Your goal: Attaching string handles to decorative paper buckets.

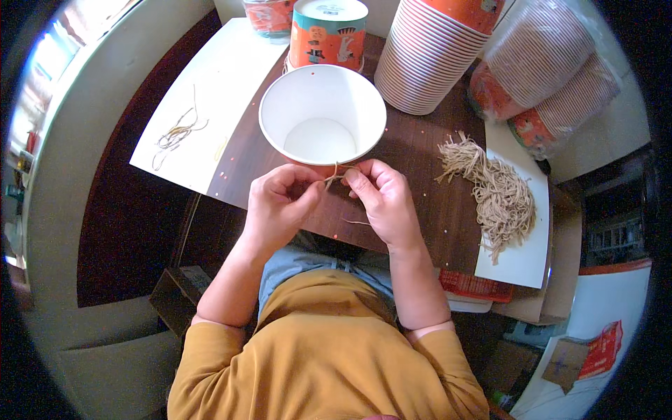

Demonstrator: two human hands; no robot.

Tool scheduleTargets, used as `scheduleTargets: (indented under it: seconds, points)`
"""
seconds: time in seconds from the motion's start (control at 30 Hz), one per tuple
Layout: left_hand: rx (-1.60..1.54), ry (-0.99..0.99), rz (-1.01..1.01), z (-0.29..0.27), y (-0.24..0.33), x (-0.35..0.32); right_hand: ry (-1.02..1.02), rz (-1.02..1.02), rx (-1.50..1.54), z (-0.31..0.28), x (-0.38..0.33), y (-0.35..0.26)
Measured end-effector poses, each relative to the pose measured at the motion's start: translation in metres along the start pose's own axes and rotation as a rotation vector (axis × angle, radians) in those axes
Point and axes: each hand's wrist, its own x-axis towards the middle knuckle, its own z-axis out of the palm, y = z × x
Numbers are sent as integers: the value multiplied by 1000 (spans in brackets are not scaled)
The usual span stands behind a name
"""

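Note:
A large white-lined paper bucket [318, 136] stands upright on the dark brown table, its mouth toward me. Right at its near rim, my left hand [283, 203] pinches a piece of beige string [334, 176] between thumb and forefinger. My right hand [381, 199] grips the same string a little to the right, thumb pressed on the fingers. The string crosses between my fingertips and a loop of it rises at the rim; whether it passes through the bucket wall is hidden. A loose string end shows below my right hand.
A tangled bundle of beige strings [500, 192] lies at the right. Behind stand a tall nested stack of buckets [427, 63], an upturned orange and teal bucket [327, 38] and plastic-wrapped stacks [549, 70]. A few loose strings [178, 131] rest on the white board [210, 84] at left.

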Motion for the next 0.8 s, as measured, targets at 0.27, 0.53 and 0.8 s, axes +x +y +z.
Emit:
scheduleTargets:
  seconds: [0.27, 0.53, 0.8]
  points:
    - [-167, -139, -97, 3, 6, -2, -27, 31, 7, 3, -4, -7]
    - [-7, -19, -108, 12, 4, 0, 10, -9, -25, 2, -3, -3]
    - [-55, -145, -161, -3, 11, 0, 47, -34, -12, 8, 0, -3]
